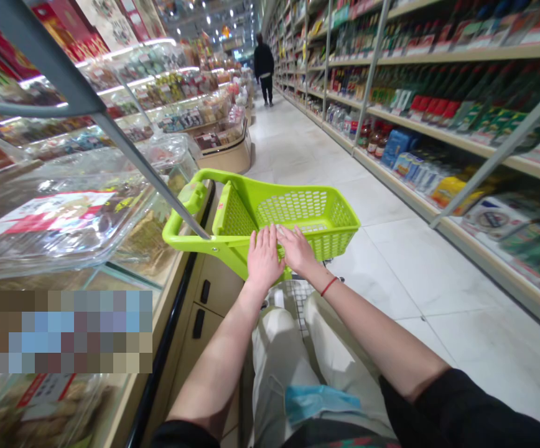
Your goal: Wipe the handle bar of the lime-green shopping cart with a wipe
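Observation:
A lime-green shopping cart basket (293,193) with perforated sides stands just ahead of me, and nothing shows inside the part of it I can see. My left hand (264,255) lies flat on its near rim, fingers stretched forward. Beside it, nearly touching, my right hand (295,249) rests at the same rim with its fingers extended and a red string round the wrist. Neither hand wraps round anything. A blue face mask (319,401) lies on my lap over light trousers.
On the left runs a display counter (172,298) with plastic-packed food (65,211). Shelves (438,137) of bottles and packages line the right. A person (264,65) in dark clothes is far down the tiled aisle (391,267). A grey metal bar (144,168) crosses the upper left.

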`<state>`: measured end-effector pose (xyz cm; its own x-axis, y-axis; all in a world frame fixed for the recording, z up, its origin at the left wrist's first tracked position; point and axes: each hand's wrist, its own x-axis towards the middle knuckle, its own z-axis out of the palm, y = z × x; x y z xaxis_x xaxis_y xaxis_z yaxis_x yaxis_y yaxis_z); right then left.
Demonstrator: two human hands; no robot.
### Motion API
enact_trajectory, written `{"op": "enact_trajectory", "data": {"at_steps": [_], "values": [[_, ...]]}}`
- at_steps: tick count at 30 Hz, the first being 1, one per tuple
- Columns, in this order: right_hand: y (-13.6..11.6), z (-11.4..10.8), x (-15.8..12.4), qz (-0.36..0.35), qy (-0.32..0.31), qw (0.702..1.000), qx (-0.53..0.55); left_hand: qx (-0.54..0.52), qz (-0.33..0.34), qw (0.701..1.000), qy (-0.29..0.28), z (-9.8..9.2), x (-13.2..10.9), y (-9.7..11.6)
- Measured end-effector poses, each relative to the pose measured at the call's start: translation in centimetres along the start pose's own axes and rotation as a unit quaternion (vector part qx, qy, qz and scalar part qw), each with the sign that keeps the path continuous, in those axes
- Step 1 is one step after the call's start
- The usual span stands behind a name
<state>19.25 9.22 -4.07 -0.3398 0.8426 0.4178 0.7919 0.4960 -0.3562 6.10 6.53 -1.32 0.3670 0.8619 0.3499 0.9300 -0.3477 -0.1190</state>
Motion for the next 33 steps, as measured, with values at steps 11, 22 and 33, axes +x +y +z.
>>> {"op": "enact_trajectory", "data": {"at_steps": [11, 22, 33], "values": [[6.4, -1.4, -3.2, 0.082, 0.037, 0.990, -0.106, 0.038, 0.012, 0.999, 0.000, 0.2, -0.3, -0.2], [2.5, 0.0, -2.0, 0.166, 0.063, 0.981, -0.077, -0.003, 0.007, 1.000, 0.002, 0.0, -0.3, 0.0], [2.9, -0.4, -2.0, 0.058, 0.020, 0.997, -0.035, 0.000, 0.003, 1.000, 0.003, -0.1, -0.4, 0.0]]}}
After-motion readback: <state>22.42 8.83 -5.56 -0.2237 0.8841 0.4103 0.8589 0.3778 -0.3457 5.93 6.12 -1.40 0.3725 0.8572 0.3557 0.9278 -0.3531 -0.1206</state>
